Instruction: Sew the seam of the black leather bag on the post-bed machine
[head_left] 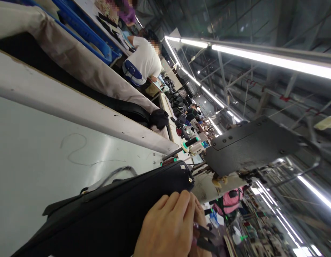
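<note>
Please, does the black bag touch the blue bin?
Apart. The head view shows the white ledge and grey tabletop lying between the black bag and the blue bin.

A pale, shiny tabletop [34, 167] carries a long, thin thread [92, 164] lying in loose curves.

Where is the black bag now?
In the head view, the black bag spans bottom left to centre, with a hand at its right and pale tabletop showing above.

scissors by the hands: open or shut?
Open, it seems: the scissors' two dark blades stand apart, a gap showing between their tips.
</note>
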The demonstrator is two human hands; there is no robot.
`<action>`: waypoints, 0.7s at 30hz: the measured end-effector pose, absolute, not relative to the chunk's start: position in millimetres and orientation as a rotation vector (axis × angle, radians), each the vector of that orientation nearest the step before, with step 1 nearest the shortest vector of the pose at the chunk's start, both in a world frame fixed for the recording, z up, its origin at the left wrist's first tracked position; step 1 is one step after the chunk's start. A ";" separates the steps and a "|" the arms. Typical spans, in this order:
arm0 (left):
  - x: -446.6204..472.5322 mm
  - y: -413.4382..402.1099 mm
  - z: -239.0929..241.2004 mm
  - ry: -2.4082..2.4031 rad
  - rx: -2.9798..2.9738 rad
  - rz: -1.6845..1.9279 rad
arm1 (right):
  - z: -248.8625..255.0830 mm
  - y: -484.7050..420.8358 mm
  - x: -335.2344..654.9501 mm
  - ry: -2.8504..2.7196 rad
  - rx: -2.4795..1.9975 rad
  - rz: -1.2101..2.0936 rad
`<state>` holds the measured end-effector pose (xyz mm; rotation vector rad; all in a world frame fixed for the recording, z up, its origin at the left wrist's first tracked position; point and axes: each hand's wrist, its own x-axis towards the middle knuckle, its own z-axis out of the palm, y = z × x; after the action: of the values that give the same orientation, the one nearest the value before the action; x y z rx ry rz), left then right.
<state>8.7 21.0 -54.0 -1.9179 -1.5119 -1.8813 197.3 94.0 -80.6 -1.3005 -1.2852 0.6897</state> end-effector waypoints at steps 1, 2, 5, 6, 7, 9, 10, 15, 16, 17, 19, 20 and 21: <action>7.1 18.7 -52.4 -1.560 -1.960 -1.869 | -80.8 91.0 198.4 -1.245 -1.330 0.730; 5.6 16.8 -51.1 -1.616 -2.012 -1.858 | -80.5 87.9 199.6 -1.217 -1.363 0.773; 2.0 15.3 -51.3 -1.731 -2.092 -1.915 | -76.5 78.9 204.7 -1.233 -1.439 0.857; 1.0 16.1 -52.7 -1.749 -2.113 -1.944 | -74.8 76.3 207.6 -1.260 -1.449 0.863; -0.2 17.3 -54.2 -1.755 -2.131 -1.967 | -73.3 73.9 211.1 -1.282 -1.454 0.869; -3.1 18.8 -55.9 -1.734 -2.127 -1.995 | -71.8 69.6 220.0 -1.298 -1.454 0.873; -4.7 18.1 -55.3 -1.717 -2.095 -1.999 | -71.7 67.8 225.0 -1.304 -1.453 0.871; -0.4 -5.9 -49.9 -1.532 -2.015 -2.039 | -73.1 62.7 251.8 -1.344 -1.435 0.855; 5.6 -12.1 -54.0 -1.486 -2.055 -2.086 | -72.1 62.7 257.7 -1.353 -1.430 0.853; 13.8 -17.1 -61.9 -1.456 -2.077 -2.146 | -70.4 62.9 263.7 -1.360 -1.424 0.852; 35.0 -20.3 -89.5 -1.443 -2.308 -2.163 | -64.7 63.4 276.2 -1.373 -1.410 0.853; 47.2 -18.1 -108.4 -1.534 -2.353 -2.190 | -60.6 63.4 282.5 -1.379 -1.400 0.857; 59.8 -13.6 -129.5 -1.760 -2.361 -2.186 | -55.9 63.1 288.7 -1.383 -1.386 0.861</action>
<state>59.8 -13.6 -129.5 -2.3607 -1.7597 -2.1862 288.7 63.1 -55.9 -1.3863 -1.3830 0.8610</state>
